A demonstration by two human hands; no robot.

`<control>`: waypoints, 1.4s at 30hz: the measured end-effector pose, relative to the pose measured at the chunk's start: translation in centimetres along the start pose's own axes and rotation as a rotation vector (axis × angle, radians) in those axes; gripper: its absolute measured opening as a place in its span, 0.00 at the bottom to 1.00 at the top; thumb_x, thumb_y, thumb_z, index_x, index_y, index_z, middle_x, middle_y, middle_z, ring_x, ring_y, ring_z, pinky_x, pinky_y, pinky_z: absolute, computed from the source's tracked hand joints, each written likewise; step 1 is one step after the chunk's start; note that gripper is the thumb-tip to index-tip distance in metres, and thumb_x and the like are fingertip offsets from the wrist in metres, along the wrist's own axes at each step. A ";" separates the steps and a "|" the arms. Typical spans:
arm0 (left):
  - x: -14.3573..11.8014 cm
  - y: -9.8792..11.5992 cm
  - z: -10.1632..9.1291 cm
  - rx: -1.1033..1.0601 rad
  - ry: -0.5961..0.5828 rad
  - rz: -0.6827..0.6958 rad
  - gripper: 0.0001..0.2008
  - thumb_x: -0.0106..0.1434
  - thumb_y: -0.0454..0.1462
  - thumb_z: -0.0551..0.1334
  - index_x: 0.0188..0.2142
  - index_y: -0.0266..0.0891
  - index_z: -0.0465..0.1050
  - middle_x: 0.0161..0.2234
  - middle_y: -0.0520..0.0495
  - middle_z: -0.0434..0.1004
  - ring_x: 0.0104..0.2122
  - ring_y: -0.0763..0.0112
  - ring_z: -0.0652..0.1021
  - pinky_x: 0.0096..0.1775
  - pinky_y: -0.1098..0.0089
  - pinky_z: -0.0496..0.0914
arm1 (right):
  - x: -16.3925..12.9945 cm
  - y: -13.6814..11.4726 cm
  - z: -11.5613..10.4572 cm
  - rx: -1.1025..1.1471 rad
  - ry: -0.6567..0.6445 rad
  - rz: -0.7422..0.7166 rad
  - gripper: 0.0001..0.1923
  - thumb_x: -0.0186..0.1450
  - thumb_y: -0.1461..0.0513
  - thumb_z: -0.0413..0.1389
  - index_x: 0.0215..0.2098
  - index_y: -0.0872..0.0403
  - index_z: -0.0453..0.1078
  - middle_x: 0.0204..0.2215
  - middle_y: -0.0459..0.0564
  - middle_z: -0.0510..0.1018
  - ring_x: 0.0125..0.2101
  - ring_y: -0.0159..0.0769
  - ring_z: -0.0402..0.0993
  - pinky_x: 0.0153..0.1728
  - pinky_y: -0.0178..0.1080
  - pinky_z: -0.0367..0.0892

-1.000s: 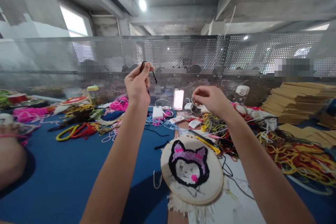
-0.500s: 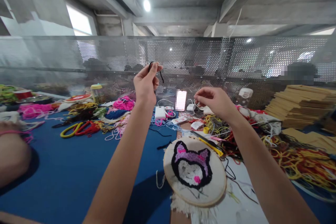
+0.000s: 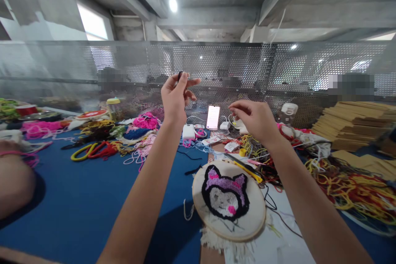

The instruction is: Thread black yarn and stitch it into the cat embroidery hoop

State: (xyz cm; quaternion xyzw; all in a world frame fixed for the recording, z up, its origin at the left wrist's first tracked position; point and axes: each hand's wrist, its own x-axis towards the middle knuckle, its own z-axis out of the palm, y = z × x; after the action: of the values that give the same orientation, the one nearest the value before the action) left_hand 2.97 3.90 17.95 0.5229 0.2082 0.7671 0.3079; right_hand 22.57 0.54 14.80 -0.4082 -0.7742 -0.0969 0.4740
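My left hand point(image 3: 177, 95) is raised above the table, thumb and index finger pinched on a piece of black yarn point(image 3: 180, 76). Its other fingers stretch to the right. To the right and lower, my right hand point(image 3: 254, 119) hovers with thumb and fingertips pressed together; whether anything thin is between them is too small to see. Below both hands lies an embroidery hoop point(image 3: 198, 210) with cream cloth. On the cloth is a yarn picture point(image 3: 227, 192) of a black, purple and white eared character with pink patches.
Behind the hoop stands a lit phone point(image 3: 213, 117). Yellow-handled scissors point(image 3: 84, 152) lie left on the blue tabletop point(image 3: 74, 206). Tangled yarn point(image 3: 352, 192) and stacked brown envelopes point(image 3: 352, 123) are at right. Another person's arm point(image 3: 14, 181) rests at far left. A perforated metal screen point(image 3: 198, 60) closes the back.
My left hand has shifted slightly right and its free fingers have stretched out. The dangling black yarn end no longer shows. My right hand has barely moved.
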 end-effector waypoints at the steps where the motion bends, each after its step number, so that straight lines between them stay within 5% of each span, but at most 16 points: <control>1: 0.0 0.0 0.0 0.010 0.002 0.006 0.07 0.56 0.43 0.62 0.28 0.42 0.72 0.28 0.49 0.79 0.12 0.84 0.67 0.12 0.75 0.51 | 0.0 0.0 0.0 -0.001 0.004 0.000 0.09 0.61 0.61 0.52 0.33 0.54 0.74 0.25 0.47 0.78 0.25 0.33 0.72 0.28 0.34 0.62; 14: 0.0 -0.6 0.0 0.062 -0.091 0.044 0.06 0.55 0.39 0.63 0.30 0.40 0.76 0.29 0.47 0.79 0.15 0.84 0.69 0.12 0.76 0.51 | -0.1 -0.2 0.2 -0.021 0.013 -0.023 0.08 0.61 0.62 0.52 0.32 0.54 0.74 0.24 0.47 0.77 0.24 0.32 0.71 0.27 0.33 0.61; 24: 0.0 -0.4 0.1 0.068 -0.020 0.075 0.03 0.55 0.36 0.63 0.28 0.40 0.76 0.26 0.50 0.78 0.12 0.85 0.63 0.14 0.77 0.56 | -0.1 -0.3 0.4 -0.002 0.015 -0.023 0.08 0.61 0.62 0.52 0.31 0.54 0.74 0.23 0.46 0.77 0.24 0.32 0.71 0.27 0.33 0.61; 42: -0.4 0.0 0.6 0.066 0.039 0.100 0.04 0.56 0.37 0.63 0.27 0.44 0.77 0.27 0.51 0.79 0.14 0.84 0.67 0.14 0.76 0.56 | 0.1 0.4 0.6 0.152 0.042 0.106 0.08 0.58 0.62 0.54 0.29 0.55 0.75 0.25 0.49 0.78 0.26 0.33 0.73 0.30 0.36 0.66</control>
State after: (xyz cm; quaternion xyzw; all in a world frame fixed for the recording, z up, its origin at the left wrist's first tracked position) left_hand 3.60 3.57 17.88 0.5274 0.2131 0.7843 0.2476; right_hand 22.46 1.20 14.51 -0.4094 -0.7464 -0.0213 0.5243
